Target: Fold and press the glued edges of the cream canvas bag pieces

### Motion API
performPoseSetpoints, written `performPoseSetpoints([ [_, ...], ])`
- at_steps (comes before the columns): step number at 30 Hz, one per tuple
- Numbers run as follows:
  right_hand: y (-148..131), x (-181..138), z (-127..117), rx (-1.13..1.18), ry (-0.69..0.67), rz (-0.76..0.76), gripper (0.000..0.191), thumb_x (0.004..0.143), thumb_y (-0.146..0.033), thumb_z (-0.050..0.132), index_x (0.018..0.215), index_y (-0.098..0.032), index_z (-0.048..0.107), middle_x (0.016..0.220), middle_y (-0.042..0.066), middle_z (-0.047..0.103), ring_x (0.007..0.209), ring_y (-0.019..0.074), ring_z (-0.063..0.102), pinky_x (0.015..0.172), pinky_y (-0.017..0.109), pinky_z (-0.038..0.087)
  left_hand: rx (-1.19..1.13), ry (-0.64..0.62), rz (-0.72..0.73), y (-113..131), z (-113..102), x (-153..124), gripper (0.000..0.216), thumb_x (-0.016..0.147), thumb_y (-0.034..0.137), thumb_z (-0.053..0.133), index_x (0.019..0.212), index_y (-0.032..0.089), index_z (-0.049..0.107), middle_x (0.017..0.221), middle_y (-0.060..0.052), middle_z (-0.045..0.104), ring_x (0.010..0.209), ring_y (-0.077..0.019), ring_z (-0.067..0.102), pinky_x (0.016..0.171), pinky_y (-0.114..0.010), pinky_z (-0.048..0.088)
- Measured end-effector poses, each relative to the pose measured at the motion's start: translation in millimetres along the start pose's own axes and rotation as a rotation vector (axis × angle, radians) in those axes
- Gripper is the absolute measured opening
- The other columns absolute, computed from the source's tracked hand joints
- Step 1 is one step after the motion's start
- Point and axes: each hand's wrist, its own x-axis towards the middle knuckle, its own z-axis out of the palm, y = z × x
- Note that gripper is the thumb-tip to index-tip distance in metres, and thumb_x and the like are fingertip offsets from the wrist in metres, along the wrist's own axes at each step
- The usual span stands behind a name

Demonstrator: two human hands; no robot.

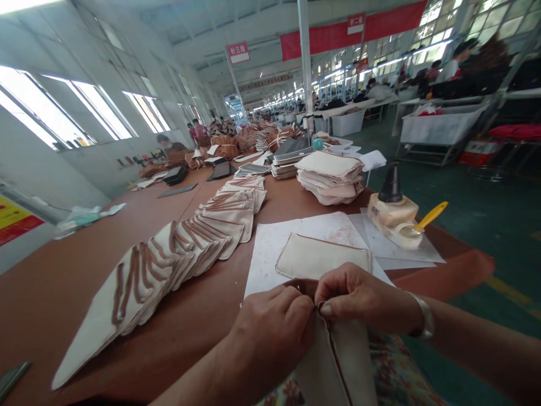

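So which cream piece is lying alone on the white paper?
The flat piece just past the right hand; the others are in the row, the stack or the fingers.

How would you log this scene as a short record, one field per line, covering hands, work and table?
Left hand: gripping a pale piece near its brown seam
Right hand: thumb and finger pinching the same piece
White sheet: another pale piece lies flat on it
Left of sheet: overlapping row of pale pieces
Beyond sheet: stack of pale pieces
Right side: container with black cone, yellow-handled brush
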Motion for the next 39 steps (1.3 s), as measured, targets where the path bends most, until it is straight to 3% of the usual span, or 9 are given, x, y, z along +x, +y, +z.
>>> performPoseSetpoints([
  [8, 9.6, -1.6, 5.1, 0.009, 0.066, 0.033, 0.019, 0.072, -0.027, 0.072, 0.077, -0.009, 0.067, 0.067, 0.000, 0.059, 0.062, 0.0096, 0.045, 0.057, 0.021, 0.035, 0.045, 0.092, -0.120, 9.3, 16.0, -0.7, 0.017, 0.086, 0.012, 0.047, 0.074, 0.018, 0.057, 0.067, -0.004, 0.060, 0.057, -0.0146, 0.052, 0.054, -0.028, 0.030],
  [12, 11.3, -5.4, 9.2, -0.284, 0.066, -0.076, 0.001, 0.072, -0.012, 0.062, 0.073, -0.011, 0.063, 0.062, -0.004, 0.053, 0.057, 0.0071, 0.041, 0.050, 0.018, 0.028, -0.379, -0.030, -0.316, 1.2, 11.7, 3.4, 0.012, 0.081, 0.012, 0.048, 0.072, 0.018, 0.053, 0.067, 0.001, 0.055, 0.059, -0.0111, 0.046, 0.055, -0.024, 0.030],
  [14, 10.4, -6.5, 10.5, -0.398, 0.084, -0.138, 0.007, 0.070, -0.006, 0.058, 0.071, -0.012, 0.061, 0.060, -0.005, 0.050, 0.055, 0.0062, 0.038, 0.047, 0.018, 0.025, -0.681, -0.134, -0.411, -6.9, 10.7, 6.4, 0.009, 0.078, 0.013, 0.049, 0.071, 0.018, 0.053, 0.064, 0.003, 0.050, 0.058, -0.0097, 0.041, 0.053, -0.021, 0.029],
  [17, 9.2, -7.0, 10.8, -0.358, 0.123, -0.107, 0.005, 0.071, -0.010, 0.062, 0.072, -0.013, 0.059, 0.060, -0.006, 0.049, 0.055, 0.0061, 0.037, 0.047, 0.018, 0.025, -1.126, -0.240, -0.521, -17.3, 15.2, 9.0, 0.004, 0.076, 0.021, 0.052, 0.075, 0.017, 0.053, 0.062, 0.004, 0.046, 0.053, -0.0087, 0.036, 0.049, -0.021, 0.026],
  [19, 10.5, -7.0, 10.1, -0.274, 0.144, -0.056, 0.011, 0.073, -0.017, 0.067, 0.072, -0.014, 0.057, 0.060, -0.006, 0.048, 0.055, 0.0067, 0.036, 0.047, 0.018, 0.026, -1.284, -0.246, -0.562, -19.5, 19.2, 9.1, 0.010, 0.077, 0.027, 0.055, 0.077, 0.017, 0.054, 0.063, 0.004, 0.047, 0.053, -0.0084, 0.036, 0.049, -0.020, 0.026],
  [22, 15.1, -7.6, 9.1, -0.194, 0.164, -0.050, 0.018, 0.075, -0.024, 0.070, 0.071, -0.014, 0.057, 0.061, -0.005, 0.049, 0.057, 0.0078, 0.037, 0.049, 0.019, 0.028, -1.257, -0.214, -0.560, -14.8, 20.6, 8.0, 0.022, 0.079, 0.036, 0.064, 0.079, 0.015, 0.058, 0.067, 0.003, 0.049, 0.059, -0.0092, 0.038, 0.053, -0.020, 0.029],
  [26, 18.4, -9.1, 10.2, -0.194, 0.193, -0.081, 0.009, 0.077, -0.020, 0.067, 0.073, -0.013, 0.062, 0.064, -0.003, 0.054, 0.062, 0.0102, 0.043, 0.055, 0.020, 0.034, -1.125, -0.186, -0.564, -4.9, 17.3, 6.4, 0.030, 0.078, 0.041, 0.070, 0.075, 0.013, 0.061, 0.067, 0.003, 0.045, 0.062, -0.0093, 0.033, 0.051, -0.021, 0.025],
  [36, 14.3, -17.1, 16.3, -0.415, 0.207, -0.246, 0.007, 0.085, -0.019, 0.062, 0.079, -0.015, 0.062, 0.070, 0.000, 0.060, 0.063, 0.0117, 0.049, 0.058, 0.022, 0.038, -1.055, -0.243, -0.659, 2.2, 20.0, 8.1, 0.018, 0.080, 0.027, 0.057, 0.070, 0.013, 0.060, 0.066, 0.003, 0.048, 0.059, -0.0084, 0.034, 0.049, -0.020, 0.026],
  [39, 17.6, -19.3, 13.5, -0.555, 0.172, -0.400, 0.006, 0.088, -0.016, 0.057, 0.083, -0.016, 0.060, 0.074, 0.001, 0.058, 0.066, 0.0125, 0.051, 0.061, 0.023, 0.040, -1.032, -0.267, -0.658, 1.5, 21.2, 7.5, 0.013, 0.076, 0.022, 0.054, 0.069, 0.013, 0.060, 0.062, 0.004, 0.044, 0.057, -0.0085, 0.033, 0.048, -0.020, 0.024],
])
